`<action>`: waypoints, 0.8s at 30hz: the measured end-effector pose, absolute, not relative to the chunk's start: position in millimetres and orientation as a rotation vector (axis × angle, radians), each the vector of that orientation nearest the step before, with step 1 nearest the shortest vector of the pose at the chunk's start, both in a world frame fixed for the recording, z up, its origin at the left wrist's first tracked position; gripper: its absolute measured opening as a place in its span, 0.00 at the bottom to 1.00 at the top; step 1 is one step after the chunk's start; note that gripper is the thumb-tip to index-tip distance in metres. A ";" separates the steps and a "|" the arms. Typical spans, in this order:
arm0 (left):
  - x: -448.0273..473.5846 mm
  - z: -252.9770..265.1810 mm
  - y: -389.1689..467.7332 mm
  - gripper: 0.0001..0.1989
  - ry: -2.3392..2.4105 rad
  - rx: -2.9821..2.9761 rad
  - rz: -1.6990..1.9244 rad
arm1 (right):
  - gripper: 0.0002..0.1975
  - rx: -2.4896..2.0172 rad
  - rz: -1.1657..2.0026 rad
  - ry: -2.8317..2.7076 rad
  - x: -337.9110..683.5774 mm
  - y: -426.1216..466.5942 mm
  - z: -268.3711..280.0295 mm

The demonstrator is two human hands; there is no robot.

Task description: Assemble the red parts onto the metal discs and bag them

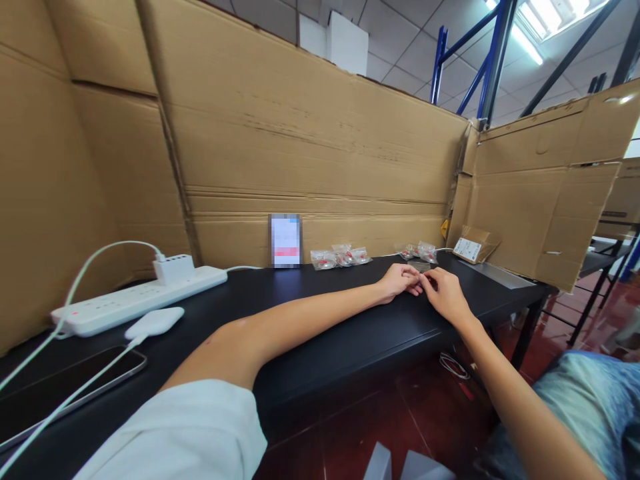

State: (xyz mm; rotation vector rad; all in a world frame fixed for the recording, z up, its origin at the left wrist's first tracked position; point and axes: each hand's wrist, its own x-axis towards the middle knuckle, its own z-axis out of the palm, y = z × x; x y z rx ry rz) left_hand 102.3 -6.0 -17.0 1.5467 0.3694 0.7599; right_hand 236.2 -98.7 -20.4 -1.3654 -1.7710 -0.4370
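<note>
"Where's the clear plastic piece [419,265]?"
"Just beyond the fingertips, at the black table [320,327]."
"And the hands?"
"Left hand [400,283] curled, right hand [444,291] bent as if pinching. What they grip, I can't tell."
"Any advice?"
"I'd work low, fingertip to fingertip, pinching lightly, clear of the bagged items [427,252] just behind."
</note>
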 end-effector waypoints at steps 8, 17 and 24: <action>105.4 -16.7 -4.8 0.08 0.404 1.616 0.743 | 0.09 -1.305 -0.394 -1.786 234.3 -100.3 -19.4; 101.3 -16.5 -2.8 0.08 0.325 1.552 0.725 | 0.07 -1.334 -0.401 -1.754 233.0 -104.1 -16.3; 103.9 -17.0 -3.0 0.08 0.348 1.607 0.713 | 0.07 -1.329 -0.336 -1.785 233.6 -102.3 -17.4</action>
